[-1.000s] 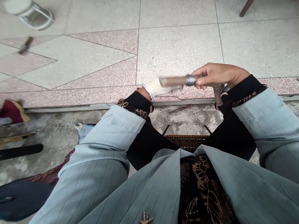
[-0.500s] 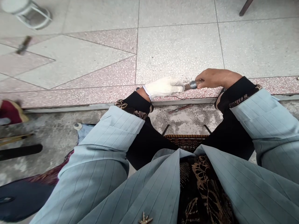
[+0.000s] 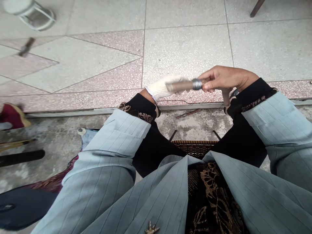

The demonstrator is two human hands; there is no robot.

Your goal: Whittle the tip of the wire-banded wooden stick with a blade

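My right hand, bare, is closed around one end of a brown stick with silver wire wound tightly about it. The stick's other end points left and is smeared by motion. Behind that end is my left hand, in a white knitted glove. Its fingers are blurred and partly covered by the stick, so their grip does not show. Both hands are above the speckled pink edge of the tiled floor.
A similar brown piece lies on the tiles at left, near a white stool. Below the step lies a thin reddish stick. Another person's red shoe and a dark flat object are at left.
The wire-wound stick has shifted left and slightly up with my right hand. Its left end, earlier at the gloved fingers, now passes in front of the glove.
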